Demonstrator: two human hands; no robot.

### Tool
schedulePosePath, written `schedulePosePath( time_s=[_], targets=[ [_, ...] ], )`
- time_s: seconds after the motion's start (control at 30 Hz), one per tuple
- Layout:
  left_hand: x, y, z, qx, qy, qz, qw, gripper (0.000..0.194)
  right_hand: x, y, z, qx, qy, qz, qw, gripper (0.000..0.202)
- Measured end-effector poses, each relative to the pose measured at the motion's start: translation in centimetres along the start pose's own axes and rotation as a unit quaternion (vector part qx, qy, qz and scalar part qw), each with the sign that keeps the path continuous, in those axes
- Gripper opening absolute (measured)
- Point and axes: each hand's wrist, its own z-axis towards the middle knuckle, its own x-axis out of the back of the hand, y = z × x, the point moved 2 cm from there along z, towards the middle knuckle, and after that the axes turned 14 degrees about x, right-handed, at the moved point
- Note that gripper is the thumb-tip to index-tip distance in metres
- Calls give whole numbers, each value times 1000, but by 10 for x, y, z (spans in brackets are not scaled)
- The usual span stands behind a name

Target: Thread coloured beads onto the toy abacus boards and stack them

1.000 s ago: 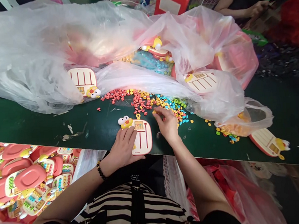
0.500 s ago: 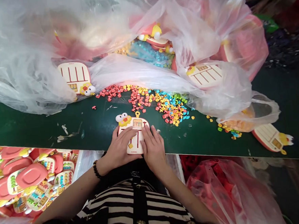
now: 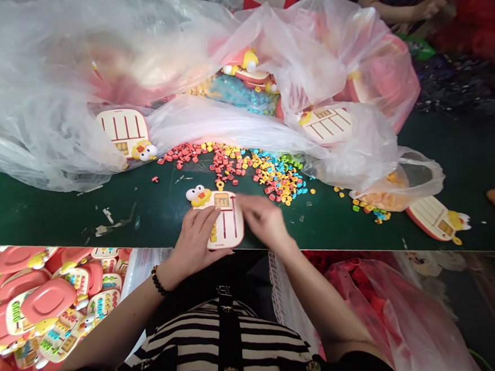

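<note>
My left hand grips a cream-and-pink toy slide board by its left side, fingers across the front and thumb along the lower edge. The board has a yellow duck head with big white eyes at its top left corner. Small yellow pieces sit in its left slot, partly under my fingers; the slots further right look bare. Just off the board's upper right edge is my right hand, its fingers curled and smeared by motion. Whether it holds a piece cannot be made out.
Small red, yellow, blue and green pieces lie heaped beyond the board. Clear plastic bags cover the back of the green table. More boards lie around. A bin of pink toys stands lower left. Another person's arm shows upper right.
My right hand has lifted off the board's lower right face and moved up and to the right. The left hand keeps its hold, and more yellow pieces now show in the left slot.
</note>
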Motion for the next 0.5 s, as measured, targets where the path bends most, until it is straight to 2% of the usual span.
schedulePosePath(
  time_s=[0.03,0.07,0.13,0.23,0.3,0.37,0.43,0.5],
  targets=[
    [1,1,2,0,-11,10,1000,79,7,16,-1,-71,53,-53,995,32],
    [2,3,3,-1,-17,19,1000,74,13,30,-2,-130,80,-106,983,30],
    [1,7,8,-4,-20,35,999,68,18,51,-1,-187,87,-172,963,28],
    [-5,14,16,-16,-20,54,998,70,20,69,14,-141,64,-148,977,31],
    [-10,17,19,-19,-17,63,998,71,25,80,29,-111,71,-123,984,31],
    [-14,17,20,-18,-14,63,998,71,33,95,47,-120,73,-135,981,31],
    [-16,16,19,-17,-10,59,998,69,39,113,66,-138,37,-163,976,32],
    [-16,15,17,-20,-3,59,998,68,40,127,81,-135,-25,-179,974,35]
  ],
)
